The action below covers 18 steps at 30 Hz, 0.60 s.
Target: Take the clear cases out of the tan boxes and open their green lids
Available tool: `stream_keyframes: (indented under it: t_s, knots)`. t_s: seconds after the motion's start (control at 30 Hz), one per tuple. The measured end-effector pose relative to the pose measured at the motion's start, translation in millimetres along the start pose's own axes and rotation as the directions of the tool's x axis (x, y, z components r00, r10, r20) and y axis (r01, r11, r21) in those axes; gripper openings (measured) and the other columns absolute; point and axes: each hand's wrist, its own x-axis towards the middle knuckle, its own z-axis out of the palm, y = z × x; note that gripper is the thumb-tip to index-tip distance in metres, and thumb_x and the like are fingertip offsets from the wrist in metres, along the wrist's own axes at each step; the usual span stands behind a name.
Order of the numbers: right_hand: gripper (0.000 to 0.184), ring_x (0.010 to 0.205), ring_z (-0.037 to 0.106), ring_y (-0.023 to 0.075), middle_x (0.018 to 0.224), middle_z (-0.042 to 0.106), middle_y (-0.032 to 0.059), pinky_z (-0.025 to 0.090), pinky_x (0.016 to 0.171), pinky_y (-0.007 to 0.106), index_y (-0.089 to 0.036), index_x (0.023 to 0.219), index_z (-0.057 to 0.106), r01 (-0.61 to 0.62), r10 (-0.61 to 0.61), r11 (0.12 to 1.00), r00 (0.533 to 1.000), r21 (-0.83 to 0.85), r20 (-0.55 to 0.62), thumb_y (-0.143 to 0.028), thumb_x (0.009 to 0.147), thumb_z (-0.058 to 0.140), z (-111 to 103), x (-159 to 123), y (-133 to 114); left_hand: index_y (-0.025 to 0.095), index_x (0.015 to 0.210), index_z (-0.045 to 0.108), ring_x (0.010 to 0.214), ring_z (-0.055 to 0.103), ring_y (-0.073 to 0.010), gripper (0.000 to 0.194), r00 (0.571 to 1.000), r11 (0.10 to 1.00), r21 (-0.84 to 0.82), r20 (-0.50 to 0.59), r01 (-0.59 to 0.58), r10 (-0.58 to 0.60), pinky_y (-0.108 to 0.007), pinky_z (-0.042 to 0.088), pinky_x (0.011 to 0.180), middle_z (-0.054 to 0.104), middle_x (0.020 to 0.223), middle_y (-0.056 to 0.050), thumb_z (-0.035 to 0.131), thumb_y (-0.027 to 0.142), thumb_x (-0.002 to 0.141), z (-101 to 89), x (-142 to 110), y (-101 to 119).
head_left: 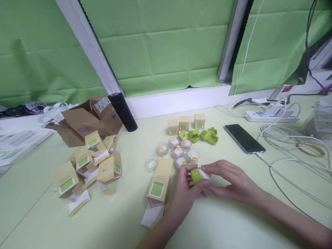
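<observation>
My left hand (184,188) is closed round a small green rubbery cover (196,175), above the near part of the table. A white rounded piece (204,173) sticks out of the cover's right side. The thumb and fingers of my right hand (228,178) grip this white piece; how deep it sits in the cover is hidden. Just beyond my hands lie several clear plastic cases (177,151) with pale pink or white contents and yellow loops. Other green covers (209,135) lie behind them. An open tan carton (158,183) lies left of my left hand.
Opened small cartons (83,166) pile up at the left, before a brown cardboard box (88,117) and a black cylinder (122,111). Small tan boxes (184,123) stand at the back. A phone (244,138), white cables (280,138) and a power strip (272,116) occupy the right.
</observation>
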Motion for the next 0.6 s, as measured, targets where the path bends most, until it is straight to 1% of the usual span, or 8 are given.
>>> stream_keyframes:
  t_s: [0.07, 0.17, 0.2, 0.27, 0.37, 0.43, 0.5, 0.6]
  knots:
    - [0.043, 0.079, 0.064, 0.0197, 0.092, 0.069, 0.0055, 0.052, 0.068, 0.033, -0.024, 0.116, 0.052, -0.009, 0.007, 0.999, 0.999, -0.033, -0.036, -0.014, 0.076, 0.064, 3, -1, -4, 0.02, 0.104, 0.045, 0.068, 0.053, -0.0125, 0.051, 1.0, 1.0, 0.0, 0.003, 0.006, -0.006, -0.026, 0.049, 0.054, 0.053, 0.085, 0.001, 0.073, 0.043, 0.068, 1.7, 0, 0]
    - [0.049, 0.08, 0.063, 0.0207, 0.092, 0.065, 0.0059, 0.051, 0.069, 0.033, -0.023, 0.117, 0.053, -0.038, 0.037, 0.999, 0.999, -0.02, -0.033, -0.01, 0.07, 0.062, 2, 0, -8, 0.019, 0.103, 0.05, 0.066, 0.053, -0.0112, 0.046, 0.999, 1.0, -0.002, 0.031, -0.004, 0.004, -0.024, 0.046, 0.053, 0.053, 0.081, 0.001, 0.071, 0.043, 0.07, 4.9, -2, 2]
    - [0.048, 0.079, 0.062, 0.0205, 0.091, 0.064, 0.0054, 0.051, 0.068, 0.033, -0.023, 0.114, 0.055, -0.056, 0.056, 0.998, 0.998, 0.018, -0.027, -0.009, 0.068, 0.062, -1, 0, -8, 0.018, 0.103, 0.051, 0.066, 0.053, -0.0111, 0.045, 0.999, 1.0, -0.018, 0.045, 0.001, 0.0, -0.023, 0.046, 0.053, 0.054, 0.081, 0.001, 0.07, 0.044, 0.071, 5.8, -3, 4]
    - [0.04, 0.076, 0.06, 0.0196, 0.085, 0.062, 0.0038, 0.05, 0.066, 0.031, -0.023, 0.105, 0.057, -0.129, 0.136, 0.982, 0.99, 0.138, -0.04, -0.011, 0.068, 0.062, -7, 0, -4, 0.016, 0.103, 0.054, 0.065, 0.054, -0.0118, 0.046, 0.997, 0.996, -0.08, 0.064, 0.04, -0.035, -0.023, 0.045, 0.05, 0.056, 0.083, -0.001, 0.067, 0.048, 0.073, 6.6, -4, 6]
    - [0.025, 0.074, 0.059, 0.0184, 0.086, 0.06, 0.0039, 0.05, 0.063, 0.029, -0.024, 0.098, 0.055, -0.263, 0.323, 0.901, 0.937, 0.345, -0.13, -0.017, 0.075, 0.061, -17, 0, 6, 0.013, 0.109, 0.053, 0.064, 0.058, -0.0135, 0.051, 0.992, 0.97, -0.211, 0.057, 0.119, -0.109, -0.024, 0.045, 0.049, 0.058, 0.09, -0.006, 0.059, 0.054, 0.078, 6.3, -4, 8]
    - [0.023, 0.08, 0.06, 0.0189, 0.093, 0.06, 0.0054, 0.052, 0.066, 0.029, -0.025, 0.1, 0.053, -0.292, 0.396, 0.841, 0.906, 0.456, -0.151, -0.021, 0.079, 0.061, -19, 0, 9, 0.013, 0.113, 0.052, 0.066, 0.06, -0.0146, 0.051, 0.99, 0.956, -0.257, 0.049, 0.14, -0.132, -0.025, 0.047, 0.051, 0.058, 0.093, -0.008, 0.058, 0.051, 0.08, 6.4, -4, 8]
    - [0.029, 0.088, 0.06, 0.0197, 0.099, 0.06, 0.0055, 0.052, 0.073, 0.031, -0.027, 0.106, 0.051, -0.301, 0.393, 0.823, 0.914, 0.482, -0.099, -0.021, 0.08, 0.064, -16, -1, 8, 0.013, 0.114, 0.053, 0.068, 0.061, -0.0159, 0.048, 0.99, 0.956, -0.257, 0.052, 0.142, -0.133, -0.026, 0.048, 0.053, 0.058, 0.094, -0.008, 0.058, 0.047, 0.081, 7.3, -4, 7]
    - [0.037, 0.092, 0.059, 0.0193, 0.1, 0.061, 0.0038, 0.05, 0.079, 0.032, -0.028, 0.111, 0.05, -0.289, 0.3, 0.883, 0.954, 0.37, 0.029, -0.017, 0.079, 0.065, -8, -2, 0, 0.014, 0.109, 0.057, 0.073, 0.061, -0.0182, 0.038, 0.99, 0.96, -0.246, 0.08, 0.132, -0.116, -0.029, 0.05, 0.056, 0.06, 0.094, -0.008, 0.054, 0.041, 0.083, 8.7, -5, 8]
